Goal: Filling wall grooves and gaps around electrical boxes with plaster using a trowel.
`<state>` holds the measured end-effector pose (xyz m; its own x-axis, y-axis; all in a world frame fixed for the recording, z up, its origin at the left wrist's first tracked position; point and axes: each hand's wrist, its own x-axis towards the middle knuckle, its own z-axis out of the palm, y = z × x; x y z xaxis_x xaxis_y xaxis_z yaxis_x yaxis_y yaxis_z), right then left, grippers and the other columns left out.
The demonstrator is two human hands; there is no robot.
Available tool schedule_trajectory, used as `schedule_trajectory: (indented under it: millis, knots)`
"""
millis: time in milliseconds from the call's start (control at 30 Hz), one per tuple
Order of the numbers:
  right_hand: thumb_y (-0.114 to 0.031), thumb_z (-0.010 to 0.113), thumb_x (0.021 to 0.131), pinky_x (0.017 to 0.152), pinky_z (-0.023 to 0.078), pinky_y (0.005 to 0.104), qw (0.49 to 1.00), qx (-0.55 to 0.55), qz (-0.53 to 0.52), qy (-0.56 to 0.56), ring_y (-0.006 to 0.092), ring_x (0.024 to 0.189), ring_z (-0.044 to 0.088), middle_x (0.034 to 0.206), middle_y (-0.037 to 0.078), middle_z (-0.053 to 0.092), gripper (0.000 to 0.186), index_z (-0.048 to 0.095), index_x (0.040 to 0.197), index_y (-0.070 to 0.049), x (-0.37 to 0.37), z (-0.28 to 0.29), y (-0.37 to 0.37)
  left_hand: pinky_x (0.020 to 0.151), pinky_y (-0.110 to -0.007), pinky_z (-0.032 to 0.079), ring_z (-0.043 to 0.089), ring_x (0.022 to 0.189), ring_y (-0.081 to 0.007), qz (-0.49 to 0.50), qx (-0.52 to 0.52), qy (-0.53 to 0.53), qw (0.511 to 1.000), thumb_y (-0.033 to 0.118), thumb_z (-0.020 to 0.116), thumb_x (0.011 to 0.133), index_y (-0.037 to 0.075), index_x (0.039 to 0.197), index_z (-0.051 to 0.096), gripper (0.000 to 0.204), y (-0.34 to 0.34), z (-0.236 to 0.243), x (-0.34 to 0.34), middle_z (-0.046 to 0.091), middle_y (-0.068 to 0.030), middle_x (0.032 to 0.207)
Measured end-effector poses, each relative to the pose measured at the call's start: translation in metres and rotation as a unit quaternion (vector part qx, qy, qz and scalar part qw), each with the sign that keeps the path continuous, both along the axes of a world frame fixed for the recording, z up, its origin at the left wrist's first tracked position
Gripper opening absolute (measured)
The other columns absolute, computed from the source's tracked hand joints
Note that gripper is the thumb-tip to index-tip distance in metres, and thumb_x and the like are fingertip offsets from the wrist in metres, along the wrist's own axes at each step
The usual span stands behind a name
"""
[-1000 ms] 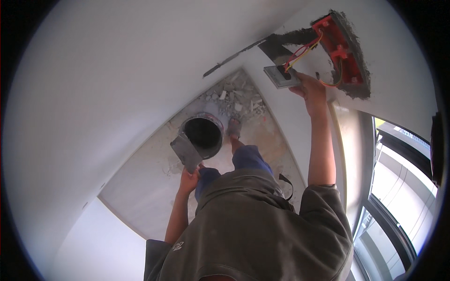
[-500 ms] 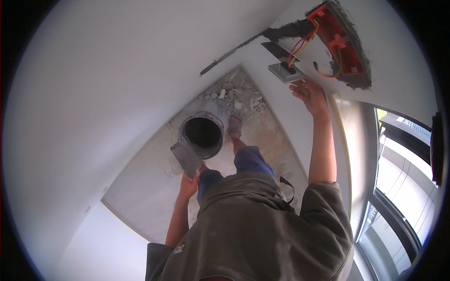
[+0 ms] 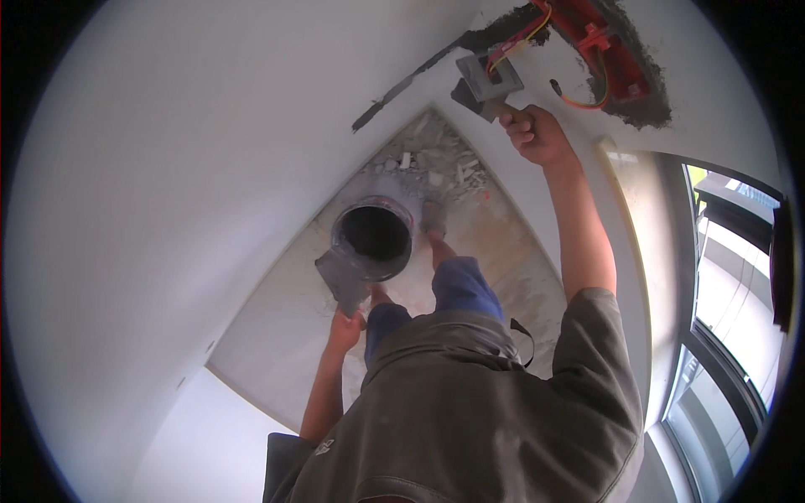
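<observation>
My right hand [image 3: 537, 134] is raised by the wall and closed round the handle of a putty knife [image 3: 474, 101] with a dark blade. Just past the blade, a grey square switch plate [image 3: 506, 80] hangs by red and yellow wires [image 3: 516, 38], partly overlapping the knife. Low on the left, my left hand [image 3: 345, 332] grips a wide grey trowel [image 3: 341, 281], its flat blade beside a bucket [image 3: 408, 220] with a dark inside. Red junction boxes [image 3: 622, 75] sit in the wall, ringed by dark mortar, with a loose wire [image 3: 583, 104] looping out of one.
Broken rubble [image 3: 428, 168] lies in the floor corner beyond my feet. A filled dark groove [image 3: 402, 84] runs along the white wall. To the right is a dark-framed window [image 3: 729, 335]. My legs [image 3: 461, 289] stand close to the bucket.
My right hand has moved up and left with the putty knife, and the blade now shows on the near side of the hanging plate. The plate has shifted up and left.
</observation>
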<state>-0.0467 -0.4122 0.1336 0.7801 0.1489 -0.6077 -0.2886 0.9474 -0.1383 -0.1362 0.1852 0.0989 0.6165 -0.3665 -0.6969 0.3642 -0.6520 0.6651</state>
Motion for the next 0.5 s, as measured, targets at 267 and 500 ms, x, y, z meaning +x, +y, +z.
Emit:
schedule_trajectory:
  millis: [267, 500]
  knots:
    - [-0.024, 0.051, 0.096, 0.044, 0.041, 0.0212, 0.981, -0.160, -0.023, 0.104, 0.0080, 0.056, 0.049, 0.077, 0.004, 0.055, 0.021, 0.052, 0.103, -0.004, -0.059, -0.016, 0.112, 0.085, -0.032, 0.047, 0.061, 0.095, -0.0188, -0.012, 0.010, -0.028, 0.999, 0.010, 0.053, 0.092, 0.001, 0.111, 0.056, 0.021, 0.023, 0.001, -0.007, 0.066, -0.0097, 0.100]
    - [-0.035, 0.058, 0.094, 0.051, 0.043, 0.0272, 0.883, -0.407, 0.079, 0.220, 0.0104, 0.057, 0.048, 0.072, 0.000, 0.052, 0.028, 0.053, 0.099, -0.008, -0.107, -0.030, 0.175, 0.083, -0.035, 0.047, 0.063, 0.092, -0.0242, -0.078, 0.070, 0.010, 0.994, 0.014, 0.058, 0.091, 0.000, 0.106, 0.060, 0.021, 0.010, 0.021, 0.010, 0.067, -0.0126, 0.095]
